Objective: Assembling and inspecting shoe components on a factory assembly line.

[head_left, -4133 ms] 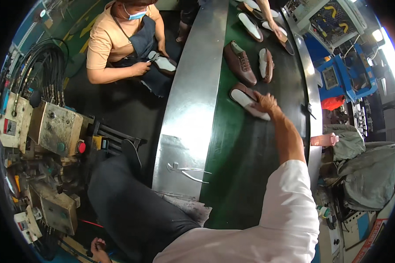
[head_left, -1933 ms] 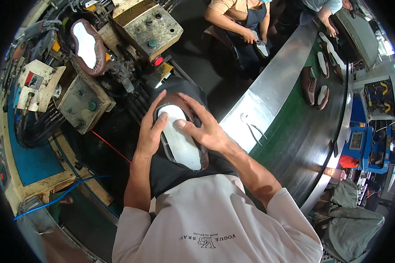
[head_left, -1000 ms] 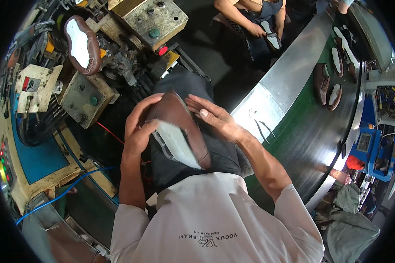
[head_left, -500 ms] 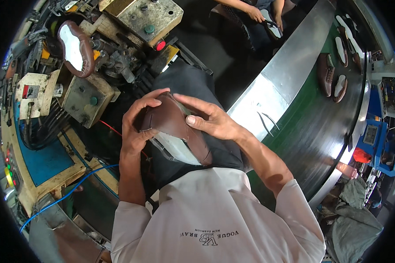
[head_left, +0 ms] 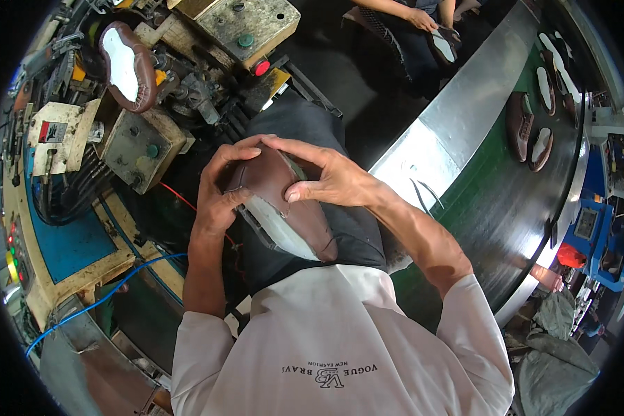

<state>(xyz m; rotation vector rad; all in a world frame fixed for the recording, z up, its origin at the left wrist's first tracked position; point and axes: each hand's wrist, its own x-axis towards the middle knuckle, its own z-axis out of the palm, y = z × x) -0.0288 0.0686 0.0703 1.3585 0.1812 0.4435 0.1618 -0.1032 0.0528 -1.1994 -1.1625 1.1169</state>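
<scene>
A brown leather shoe upper [head_left: 265,173] rests over my lap, its toe end pointing away from me. A pale grey shoe last [head_left: 284,227] shows through its opening. My left hand [head_left: 222,182] wraps the upper's left side, thumb by the edge of the leather. From the right, my right hand [head_left: 329,177] grips the same upper, with the thumb pressed on the leather and the fingers stretched along the toe. The fingertips of both hands nearly meet at the far end. The underside of the shoe is hidden.
A machine with control boxes [head_left: 140,149] stands at the left, with a brown shoe [head_left: 126,66] sole-up on it. To the right curves a conveyor [head_left: 464,243] carrying several brown shoes [head_left: 520,128]. Beyond its metal edge, another person's hands [head_left: 423,19] hold a shoe. A blue hose [head_left: 111,299] runs at lower left.
My hands have shifted slightly on the upper, and the right fingers now reach to the left fingertips. The other person's shoe has turned a little. The whole view has shifted slightly.
</scene>
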